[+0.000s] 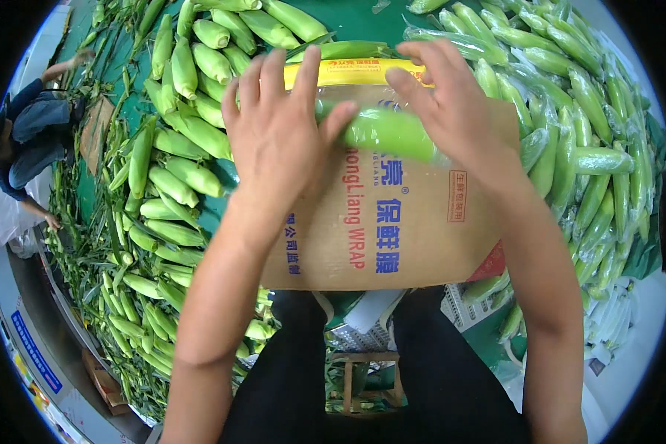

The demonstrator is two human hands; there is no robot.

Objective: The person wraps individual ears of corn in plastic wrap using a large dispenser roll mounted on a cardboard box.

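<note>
A green ear of corn in its husk (391, 132), blurred and shiny with clear film, lies crosswise over a cardboard box (333, 222) in front of me. My left hand (280, 122) is spread over its left end, the thumb resting near the husk. Over the other end is my right hand (449, 100), fingers curved and apart, hiding that tip. Neither hand's fingers close around the ear. Along the box's far edge runs a yellow strip with printing (338, 71), partly behind my fingers. The cardboard bears large printed writing.
Unwrapped husked corn (177, 183) is heaped at left, with loose husk leaves (72, 266) beyond. Film-wrapped corn (577, 105) is piled at right. Another person (39, 122) sits at far left. A wooden stool (361, 377) shows between my legs.
</note>
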